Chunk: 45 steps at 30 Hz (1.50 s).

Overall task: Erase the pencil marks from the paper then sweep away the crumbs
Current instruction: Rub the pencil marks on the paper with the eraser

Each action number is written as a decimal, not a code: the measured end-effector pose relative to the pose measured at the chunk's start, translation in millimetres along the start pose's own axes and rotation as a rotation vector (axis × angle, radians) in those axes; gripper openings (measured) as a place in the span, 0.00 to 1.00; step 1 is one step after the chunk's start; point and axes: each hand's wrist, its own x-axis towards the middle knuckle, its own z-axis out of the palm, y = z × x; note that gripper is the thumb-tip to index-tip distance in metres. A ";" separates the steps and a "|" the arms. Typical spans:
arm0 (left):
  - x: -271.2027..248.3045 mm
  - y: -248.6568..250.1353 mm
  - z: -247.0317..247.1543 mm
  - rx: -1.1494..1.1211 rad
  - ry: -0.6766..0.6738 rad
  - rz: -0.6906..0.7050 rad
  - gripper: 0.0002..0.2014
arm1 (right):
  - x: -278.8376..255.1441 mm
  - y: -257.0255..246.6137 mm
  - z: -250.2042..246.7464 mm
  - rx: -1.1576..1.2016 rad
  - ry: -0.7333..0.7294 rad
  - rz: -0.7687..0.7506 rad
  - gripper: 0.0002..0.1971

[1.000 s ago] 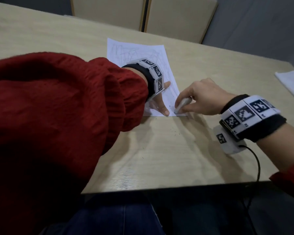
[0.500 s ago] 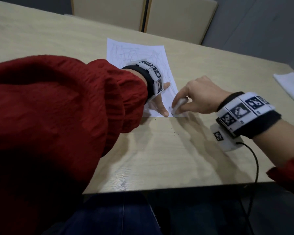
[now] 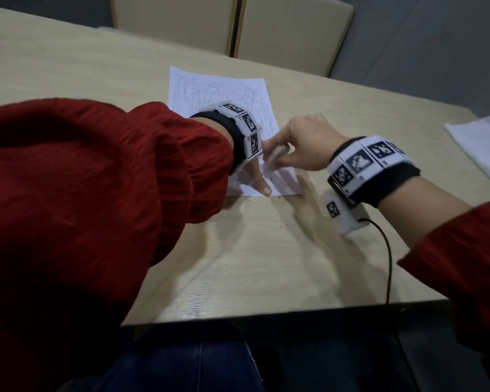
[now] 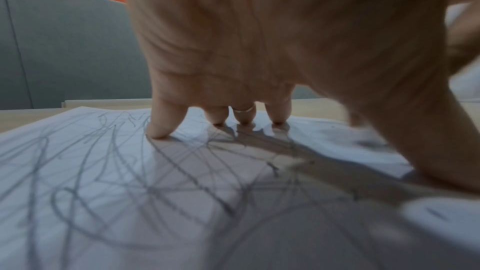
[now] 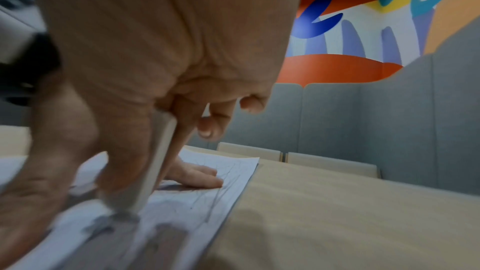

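While the left hand (image 3: 256, 176) presses spread fingers (image 4: 166, 124) flat on the scribbled paper (image 3: 218, 89) on the table (image 3: 266, 250), the right hand (image 3: 303, 145) pinches the white eraser (image 3: 276, 155) over its near edge. Rub short strokes away from the anchoring hand, lest the sheet buckle; most marks remain.

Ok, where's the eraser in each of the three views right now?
Head: the eraser sits center-right, pinched by the right hand over the paper.
Left wrist: only a blurred white patch at the right edge, too unclear to call.
Right wrist: eraser lower left of center, tip down on the paper.
Shared landmark: the scribbled paper.
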 end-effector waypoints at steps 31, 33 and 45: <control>-4.9 3.3 1.9 0.007 -0.056 0.005 0.62 | -12.7 7.2 3.9 0.063 -0.041 0.055 0.08; -4.6 4.7 4.8 -0.026 -0.042 0.009 0.62 | -31.7 10.9 3.4 0.062 -0.101 0.033 0.08; -2.7 5.8 2.9 0.027 -0.053 -0.013 0.63 | -12.7 20.0 0.8 -0.008 0.002 0.150 0.10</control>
